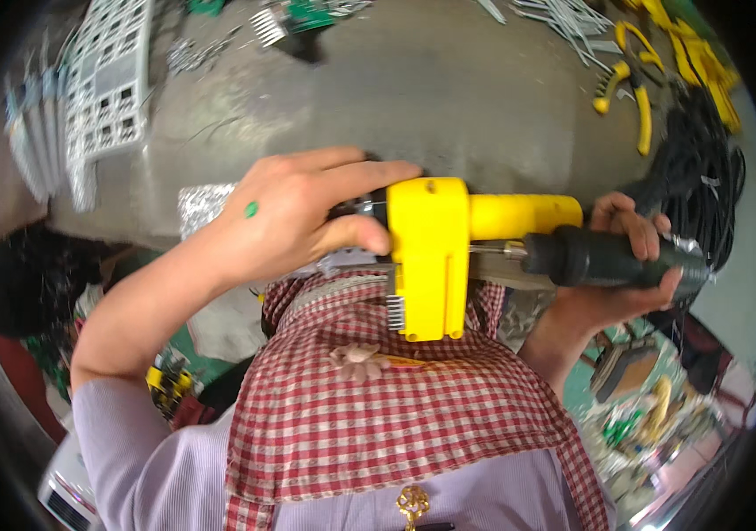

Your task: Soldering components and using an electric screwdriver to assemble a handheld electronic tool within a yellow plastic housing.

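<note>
A yellow plastic tool housing with a round yellow barrel to its right is held up above the table's near edge. My left hand grips its left side, thumb and fingers closed around a black and metal end piece; a small green spot shows on the back of this hand. Metal fins stick out at the housing's lower left. In my right hand lies a dark powered screwdriver, fingers wrapped round its body. Its bit points left and reaches the housing's right side; the tip is hidden.
On the grey metal table lie a white grid tray, yellow-handled pliers, white cable ties, a green circuit board and coiled black cables. Crumpled foil sits by my left wrist. Another person is at far left.
</note>
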`<state>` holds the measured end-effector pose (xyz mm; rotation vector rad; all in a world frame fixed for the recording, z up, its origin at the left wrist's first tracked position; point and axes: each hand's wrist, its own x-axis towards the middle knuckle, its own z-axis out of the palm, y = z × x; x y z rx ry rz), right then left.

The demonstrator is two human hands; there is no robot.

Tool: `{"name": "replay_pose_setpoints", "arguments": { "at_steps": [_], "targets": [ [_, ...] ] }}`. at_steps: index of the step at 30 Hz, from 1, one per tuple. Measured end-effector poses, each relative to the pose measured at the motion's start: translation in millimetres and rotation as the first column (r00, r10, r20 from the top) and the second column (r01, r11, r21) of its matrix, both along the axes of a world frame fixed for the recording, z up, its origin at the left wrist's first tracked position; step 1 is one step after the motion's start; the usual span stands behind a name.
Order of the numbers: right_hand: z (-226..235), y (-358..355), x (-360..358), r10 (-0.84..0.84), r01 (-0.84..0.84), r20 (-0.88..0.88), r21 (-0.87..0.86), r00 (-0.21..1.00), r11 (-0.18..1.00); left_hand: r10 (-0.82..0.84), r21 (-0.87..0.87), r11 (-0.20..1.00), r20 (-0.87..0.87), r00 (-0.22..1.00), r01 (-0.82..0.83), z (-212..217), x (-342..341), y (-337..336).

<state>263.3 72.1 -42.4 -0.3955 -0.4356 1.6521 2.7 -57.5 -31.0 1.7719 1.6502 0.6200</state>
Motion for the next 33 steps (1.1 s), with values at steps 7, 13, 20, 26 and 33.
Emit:
{"name": "replay_pose_setpoints", "arguments": {
  "at_steps": [7, 13, 20, 26, 33],
  "targets": [
    [-7.3, 2.1, -3.2, -0.033, 0.033, -0.003, 0.045, 0.999, 0.998, 0.017, 0.028, 0.999, 0.038, 0.999, -0.018, -2.3, 0.8, -2.0],
    [-8.2, -1.0, 0.7, -0.061, 0.059, 0.027, 0.044, 0.998, 0.997, -0.006, 0.064, 0.998, 0.029, 1.000, 0.004, -1.7, 0.5, -0.2],
    [38.2, 11.3, 21.7, 0.378, -0.378, 0.115, -0.025, 0.919, 0.926, 0.058, 0.094, 0.994, -0.094, 0.994, -0.049, 12.9, -2.4, -3.5],
    [33.6, 30.9, 17.5, 0.328, -0.324, 0.035, -0.089, 0.944, 0.942, 0.190, 0.179, 0.974, -0.314, 0.930, -0.139, 12.7, 14.6, -33.4],
    [29.8, 29.5, 5.5, 0.303, -0.291, 0.087, -0.135, 0.949, 0.947, 0.172, 0.173, 0.978, -0.336, 0.926, -0.119, 7.2, 21.4, -28.8]
  ]
}}
